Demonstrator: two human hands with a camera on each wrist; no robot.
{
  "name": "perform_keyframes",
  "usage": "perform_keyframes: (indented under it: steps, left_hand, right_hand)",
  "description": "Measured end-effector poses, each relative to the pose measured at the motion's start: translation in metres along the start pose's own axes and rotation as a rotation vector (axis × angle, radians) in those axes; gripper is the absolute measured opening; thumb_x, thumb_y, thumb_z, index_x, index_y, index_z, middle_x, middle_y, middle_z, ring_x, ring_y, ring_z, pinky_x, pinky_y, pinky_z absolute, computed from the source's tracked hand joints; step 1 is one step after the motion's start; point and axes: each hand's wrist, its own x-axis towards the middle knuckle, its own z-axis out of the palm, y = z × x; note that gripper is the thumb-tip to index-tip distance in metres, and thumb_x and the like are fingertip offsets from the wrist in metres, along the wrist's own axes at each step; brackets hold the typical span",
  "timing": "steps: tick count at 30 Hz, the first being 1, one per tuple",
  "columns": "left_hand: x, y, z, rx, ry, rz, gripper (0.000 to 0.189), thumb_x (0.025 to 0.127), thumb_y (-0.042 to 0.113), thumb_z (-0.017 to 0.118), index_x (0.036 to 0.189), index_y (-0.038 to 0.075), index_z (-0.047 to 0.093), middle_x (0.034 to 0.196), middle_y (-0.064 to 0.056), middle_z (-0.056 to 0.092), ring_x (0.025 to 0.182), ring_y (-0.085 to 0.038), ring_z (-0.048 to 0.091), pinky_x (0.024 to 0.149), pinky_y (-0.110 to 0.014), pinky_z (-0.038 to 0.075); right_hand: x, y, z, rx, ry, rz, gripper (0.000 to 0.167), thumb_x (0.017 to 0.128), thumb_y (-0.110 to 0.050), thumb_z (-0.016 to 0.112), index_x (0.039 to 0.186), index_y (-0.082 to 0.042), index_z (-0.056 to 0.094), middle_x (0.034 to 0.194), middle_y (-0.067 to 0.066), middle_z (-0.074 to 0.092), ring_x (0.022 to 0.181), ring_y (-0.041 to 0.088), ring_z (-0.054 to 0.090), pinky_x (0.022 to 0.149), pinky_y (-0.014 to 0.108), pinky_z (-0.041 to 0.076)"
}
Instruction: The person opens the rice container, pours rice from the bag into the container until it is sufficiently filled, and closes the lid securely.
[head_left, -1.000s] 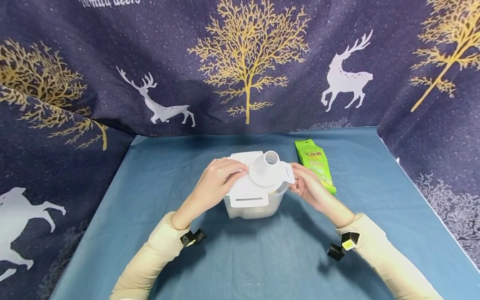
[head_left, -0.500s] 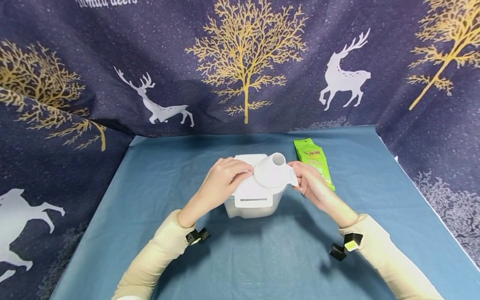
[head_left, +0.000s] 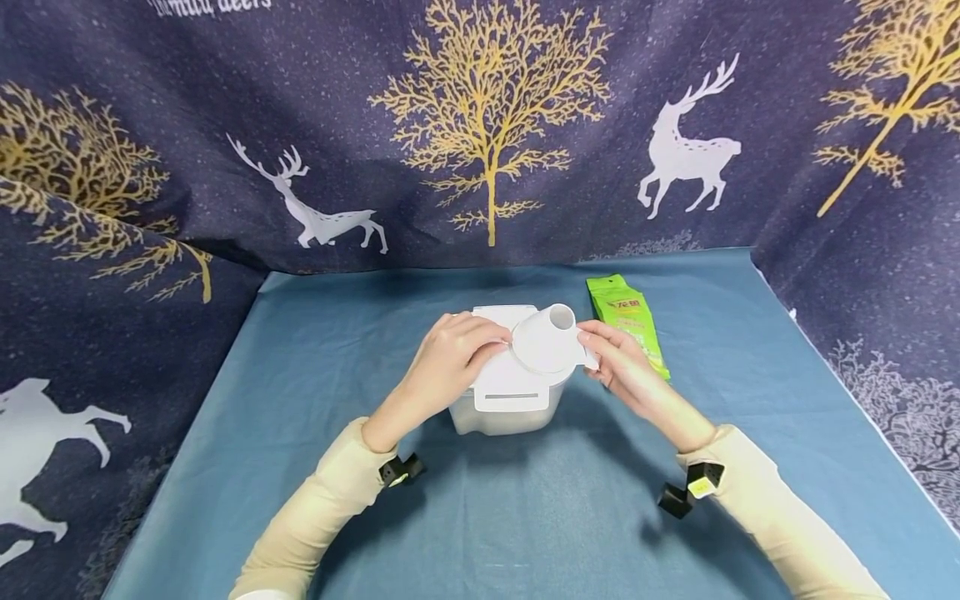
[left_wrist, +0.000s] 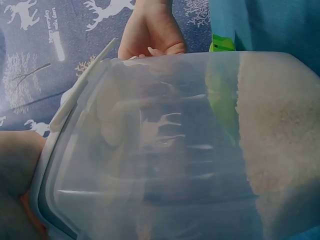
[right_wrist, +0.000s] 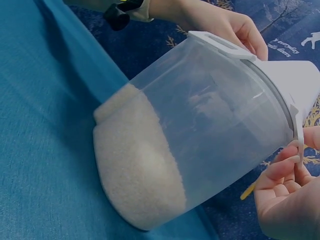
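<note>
A clear plastic storage container [head_left: 502, 418], partly filled with what looks like rice [right_wrist: 140, 165], stands upright on the blue cloth. Its white lid [head_left: 510, 379] sits on the rim and carries a wide spout [head_left: 543, 340]. My left hand [head_left: 459, 354] lies over the lid's left part, thumb and fingers pinching at it beside the spout; their exact hold is hidden. At the right side my right hand [head_left: 622, 367] pinches the lid's side latch [right_wrist: 298, 135] between thumb and fingers. That latch tilts downward beside the rim.
A green printed packet [head_left: 628, 321] lies behind my right hand. Blue cloth [head_left: 495, 533] covers the table. A dark curtain [head_left: 322, 100] with deer and trees hangs at the back and sides. Small black cameras [head_left: 686, 492] sit on both wrists.
The lid has shifted slightly right and now covers the container's right rim, which showed before. The side latch has swung from sticking outward to pointing downward under my right hand. My left hand moved right with the lid.
</note>
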Motion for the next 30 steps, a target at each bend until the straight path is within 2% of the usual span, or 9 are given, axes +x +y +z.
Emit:
perform_keyframes:
  steps: [10,13,16,20,23,25,27,29,30]
  left_hand:
    - [-0.001,-0.001,0.003,0.022,0.064,0.036,0.01,0.089,0.015,0.068,0.097,0.014,0.074,0.095,0.0,0.074,0.094,-0.016,0.066,0.084,-0.036,0.048]
    - [-0.002,-0.002,0.005,-0.004,0.084,0.011,0.009,0.088,0.016,0.069,0.096,0.015,0.075,0.094,0.001,0.074,0.093,-0.016,0.065,0.089,-0.037,0.049]
    - [-0.003,-0.002,0.006,-0.056,0.096,-0.043,0.009,0.087,0.017,0.071,0.095,0.016,0.076,0.092,0.002,0.074,0.087,-0.013,0.063,0.084,-0.033,0.05]
    - [-0.004,-0.003,0.007,-0.122,0.109,-0.107,0.01,0.086,0.018,0.073,0.095,0.017,0.076,0.091,0.004,0.075,0.082,-0.011,0.06,0.076,-0.029,0.049]
    - [-0.005,-0.006,0.006,-0.173,0.114,-0.14,0.015,0.084,0.018,0.074,0.099,0.014,0.075,0.094,0.002,0.074,0.087,-0.013,0.062,0.079,-0.031,0.051]
    - [-0.008,-0.01,0.004,-0.221,0.11,-0.177,0.021,0.084,0.018,0.074,0.105,0.013,0.074,0.099,0.001,0.074,0.091,-0.014,0.063,0.08,-0.03,0.051]
    - [-0.012,-0.016,0.0,-0.264,0.097,-0.226,0.025,0.086,0.017,0.072,0.111,0.013,0.071,0.105,-0.001,0.072,0.091,-0.014,0.062,0.079,-0.029,0.05]
    - [-0.018,-0.024,-0.004,-0.306,0.062,-0.276,0.027,0.091,0.018,0.066,0.117,0.014,0.068,0.112,-0.002,0.069,0.088,-0.014,0.06,0.076,-0.03,0.049]
    - [-0.02,-0.028,-0.007,-0.321,0.038,-0.291,0.027,0.094,0.019,0.062,0.12,0.014,0.067,0.118,-0.002,0.067,0.093,-0.014,0.06,0.08,-0.031,0.049]
  right_hand:
    - [0.001,-0.002,0.0,-0.008,0.012,0.006,0.021,0.101,-0.01,0.046,0.102,-0.019,0.065,0.081,-0.009,0.067,0.063,0.002,0.054,0.052,0.016,0.036]
    - [0.001,-0.002,0.001,-0.008,0.011,0.006,0.022,0.101,-0.01,0.045,0.102,-0.019,0.065,0.081,-0.009,0.067,0.063,0.002,0.054,0.052,0.017,0.036]
    - [0.001,-0.003,0.002,-0.025,0.015,0.011,0.02,0.101,-0.011,0.046,0.103,-0.019,0.064,0.082,-0.009,0.066,0.063,0.002,0.053,0.053,0.017,0.036]
    - [0.001,-0.003,0.005,-0.22,0.037,-0.061,0.018,0.101,-0.014,0.047,0.114,-0.017,0.06,0.089,-0.012,0.063,0.069,0.001,0.053,0.058,0.017,0.04]
    - [0.0,-0.004,0.008,-0.468,0.031,-0.205,0.029,0.101,-0.013,0.045,0.129,-0.007,0.053,0.107,-0.012,0.06,0.09,-0.001,0.055,0.074,0.015,0.045]
    - [-0.001,-0.005,0.01,-0.606,0.018,-0.293,0.037,0.101,-0.01,0.043,0.135,0.001,0.047,0.122,-0.006,0.057,0.107,-0.002,0.051,0.087,0.013,0.042]
    - [-0.003,-0.006,0.011,-0.716,-0.015,-0.358,0.041,0.1,-0.007,0.043,0.139,0.004,0.043,0.134,0.005,0.052,0.122,0.005,0.045,0.1,0.02,0.038]
    - [-0.005,-0.007,0.012,-0.817,-0.04,-0.378,0.045,0.099,-0.008,0.045,0.143,0.002,0.039,0.143,0.014,0.044,0.131,0.016,0.039,0.108,0.033,0.034]
    - [-0.006,-0.008,0.012,-0.872,-0.049,-0.379,0.048,0.099,-0.01,0.048,0.145,-0.001,0.038,0.146,0.016,0.041,0.135,0.021,0.036,0.11,0.04,0.032]
